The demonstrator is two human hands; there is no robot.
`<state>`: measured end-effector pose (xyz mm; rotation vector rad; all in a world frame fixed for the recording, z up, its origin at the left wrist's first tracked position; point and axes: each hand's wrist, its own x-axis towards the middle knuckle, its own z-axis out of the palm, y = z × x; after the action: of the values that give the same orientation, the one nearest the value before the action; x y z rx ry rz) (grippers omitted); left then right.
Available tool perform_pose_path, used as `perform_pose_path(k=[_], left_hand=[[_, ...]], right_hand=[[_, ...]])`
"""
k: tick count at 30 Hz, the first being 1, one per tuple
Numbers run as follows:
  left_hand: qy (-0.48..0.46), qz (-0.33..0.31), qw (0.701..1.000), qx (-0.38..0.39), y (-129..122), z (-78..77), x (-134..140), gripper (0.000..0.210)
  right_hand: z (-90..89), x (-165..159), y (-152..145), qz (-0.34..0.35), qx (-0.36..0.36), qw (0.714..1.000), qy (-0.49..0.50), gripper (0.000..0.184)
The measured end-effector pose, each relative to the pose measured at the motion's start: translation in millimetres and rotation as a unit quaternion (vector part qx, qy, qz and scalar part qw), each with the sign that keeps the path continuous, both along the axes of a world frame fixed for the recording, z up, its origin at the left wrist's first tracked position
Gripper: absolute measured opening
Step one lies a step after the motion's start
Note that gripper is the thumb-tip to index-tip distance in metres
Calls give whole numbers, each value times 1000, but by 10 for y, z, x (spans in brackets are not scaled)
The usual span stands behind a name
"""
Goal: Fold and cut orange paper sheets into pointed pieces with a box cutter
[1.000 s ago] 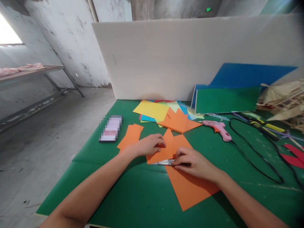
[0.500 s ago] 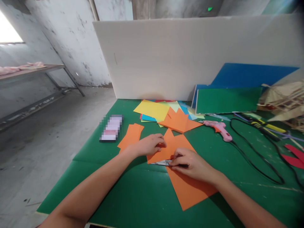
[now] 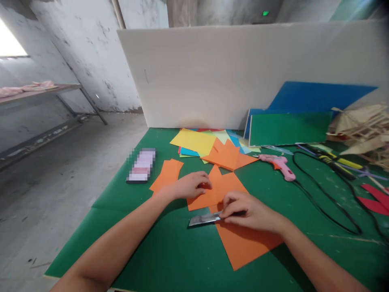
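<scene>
Between the thumb and fingers of my right hand [image 3: 244,211] is a utility knife [image 3: 203,219], its broad silver blade pointing left with a slanted tip. The knife's other end is hidden in the hand. Below that hand an orange paper sheet [image 3: 243,249] lies on the green table. Resting on a smaller orange paper piece [image 3: 200,201] is my left hand [image 3: 193,184], its fingers bent and apart from the thumb. The blade lies just in front of this piece's near edge. Other cut orange pieces [image 3: 167,174] are left of my left hand.
A phone [image 3: 141,166] with a blurred screen lies at left. Behind are yellow paper [image 3: 194,140] and stacked orange paper [image 3: 227,156]. A pink glue gun [image 3: 279,164] with a black cable is at right, near pliers [image 3: 337,166] and red pieces [image 3: 375,198]. A white board [image 3: 243,73] stands behind.
My right hand has drawn the knife toward me, out from under the orange piece's edge, so the blade now shows. My left hand stays in place.
</scene>
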<state>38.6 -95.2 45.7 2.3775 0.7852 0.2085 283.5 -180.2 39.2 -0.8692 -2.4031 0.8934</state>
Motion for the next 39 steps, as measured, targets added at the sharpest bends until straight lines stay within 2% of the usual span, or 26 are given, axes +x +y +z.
perform_pose_path(k=[2, 3, 5, 7, 9, 11, 16, 18, 20, 23, 29, 33, 36, 39], left_hand=[[10, 6, 1000, 25, -20, 6, 20, 17], [20, 11, 999, 46, -37, 4, 38, 22], [44, 25, 995, 90, -84, -11, 88, 45], [66, 46, 990, 115, -137, -33, 140, 66], [76, 68, 988, 115, -182, -51, 181, 73], [72, 82, 989, 104, -211, -59, 203, 70], [42, 69, 993, 80, -227, -34, 209, 48], [39, 58, 995, 67, -226, -14, 211, 41], [33, 63, 996, 47, -226, 4, 212, 37], [17, 83, 996, 26, -228, 20, 212, 37], [44, 101, 993, 37, -261, 4, 236, 35], [64, 101, 990, 71, -313, -12, 283, 29], [79, 104, 986, 107, -356, -1, 322, 32], [82, 110, 985, 108, -381, 18, 349, 39]], right_hand=[[22, 208, 71, -37, 2, 999, 25, 15], [25, 321, 112, -76, 18, 996, 37, 16], [5, 537, 193, -179, 57, 982, 27, 16], [-45, 714, 268, -244, 95, 965, -6, 16], [-113, 841, 329, -282, 118, 951, -44, 17], [-174, 918, 376, -293, 130, 944, -80, 18], [-210, 871, 405, -301, 223, 921, -110, 18], [-192, 749, 372, -278, 234, 927, -93, 20], [-174, 588, 319, -230, 208, 948, -75, 26], [-159, 346, 244, -166, 160, 969, -92, 44], [-193, 140, 211, -145, 97, 976, -128, 67], [-208, 148, 197, -141, 69, 978, -138, 70], [-197, 140, 181, -130, 72, 981, -126, 68], [-174, 114, 168, -110, 68, 986, -101, 67]])
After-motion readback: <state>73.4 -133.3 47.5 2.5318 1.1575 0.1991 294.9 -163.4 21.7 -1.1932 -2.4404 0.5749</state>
